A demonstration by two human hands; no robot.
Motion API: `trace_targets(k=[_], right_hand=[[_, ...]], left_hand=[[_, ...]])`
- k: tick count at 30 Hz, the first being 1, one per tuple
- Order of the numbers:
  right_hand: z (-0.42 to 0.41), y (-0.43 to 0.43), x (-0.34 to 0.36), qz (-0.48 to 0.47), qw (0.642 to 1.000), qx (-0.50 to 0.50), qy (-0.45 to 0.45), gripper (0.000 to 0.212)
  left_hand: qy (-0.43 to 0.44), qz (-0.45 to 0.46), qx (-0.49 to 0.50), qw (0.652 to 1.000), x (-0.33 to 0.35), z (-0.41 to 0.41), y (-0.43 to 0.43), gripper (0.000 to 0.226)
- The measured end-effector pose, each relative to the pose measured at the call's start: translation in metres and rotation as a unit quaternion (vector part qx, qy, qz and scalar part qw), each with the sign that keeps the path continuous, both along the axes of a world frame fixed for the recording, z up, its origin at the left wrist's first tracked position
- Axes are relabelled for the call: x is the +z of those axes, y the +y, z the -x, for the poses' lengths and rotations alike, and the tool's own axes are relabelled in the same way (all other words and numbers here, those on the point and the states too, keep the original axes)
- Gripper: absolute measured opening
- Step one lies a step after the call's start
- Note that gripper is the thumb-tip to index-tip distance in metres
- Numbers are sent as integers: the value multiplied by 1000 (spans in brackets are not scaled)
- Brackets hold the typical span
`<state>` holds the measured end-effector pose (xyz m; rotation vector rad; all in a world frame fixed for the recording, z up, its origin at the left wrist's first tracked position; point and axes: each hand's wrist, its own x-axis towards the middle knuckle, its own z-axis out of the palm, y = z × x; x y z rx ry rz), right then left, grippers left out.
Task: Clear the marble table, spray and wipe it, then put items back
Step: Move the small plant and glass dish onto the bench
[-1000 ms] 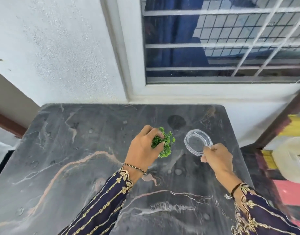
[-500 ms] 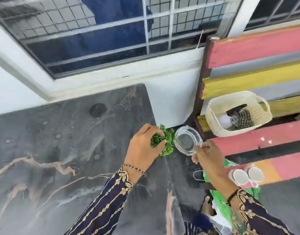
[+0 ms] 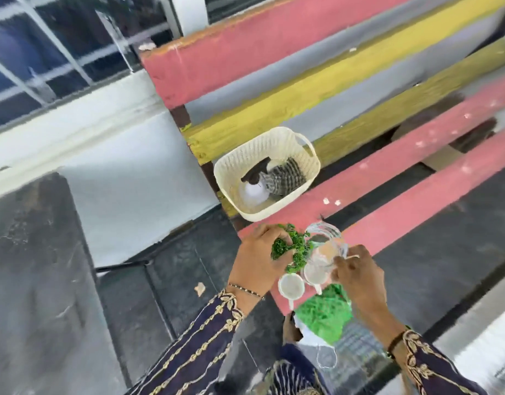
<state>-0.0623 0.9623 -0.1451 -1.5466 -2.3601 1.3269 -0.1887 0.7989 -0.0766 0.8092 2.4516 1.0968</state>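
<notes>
While the left grip [image 3: 255, 262] curls round a small green leafy plant [image 3: 292, 248], the right grip [image 3: 358, 276] pinches a clear round glass dish [image 3: 324, 246] just beside it. Two white cups [image 3: 291, 286] sit just below both grips.

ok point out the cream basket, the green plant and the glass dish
cream basket [image 3: 257, 151], head view, far inner wall
green plant [image 3: 295, 246], head view, middle of the foliage
glass dish [image 3: 323, 228], head view, blurred upper rim

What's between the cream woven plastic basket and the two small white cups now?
In the head view, the left hand gripping a green leafy sprig and the right hand pinching a clear glass dish, above a pink bench slat.
</notes>
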Motion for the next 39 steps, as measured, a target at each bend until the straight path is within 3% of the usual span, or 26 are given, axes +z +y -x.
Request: trace_targets(k=[9,17,29,39], right_hand=[[-14,91,-90,15,994,-59,-96,21],[-18,116,-138,34,986,-47,-154,26],[-20,136,-130,79,990,12,-118,32],[-5,161,-122,-21,991,54,-119,35]], left_hand=[[-6,56,-50,997,-97,19,113,14],[-8,82,-63,995,-155,31,148,15],[7,65,-62,996,-165,41,187,13],[38,13,-23,999,-149,59,237,11]])
